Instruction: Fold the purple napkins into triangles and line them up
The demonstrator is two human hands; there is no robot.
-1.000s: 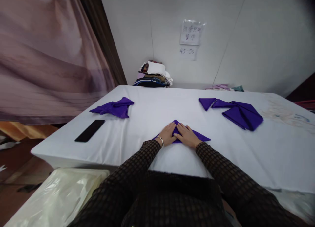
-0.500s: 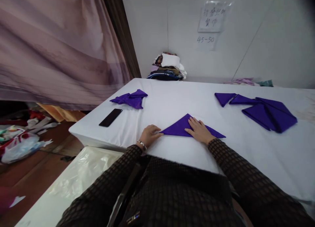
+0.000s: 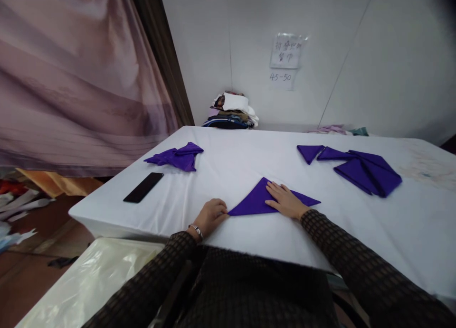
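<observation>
A purple napkin (image 3: 254, 202) folded into a flat triangle lies on the white table (image 3: 235, 164) in front of me. My right hand (image 3: 285, 201) rests flat on its middle, fingers stretched out. My left hand (image 3: 211, 215) is at the triangle's left tip with its fingers curled, pinching that corner. A bracelet shows on my left wrist.
A crumpled purple napkin (image 3: 177, 156) and a black phone (image 3: 143, 187) lie at the left. Several folded purple napkins (image 3: 359, 166) sit at the right. A pile of clothes (image 3: 231, 110) is against the wall. A plastic-covered surface (image 3: 85, 283) stands at my lower left, a curtain (image 3: 78, 71) beyond.
My left hand slid off the middle of the triangle to its left tip and curled there. My right hand stayed flat on the cloth. The camera view shifted.
</observation>
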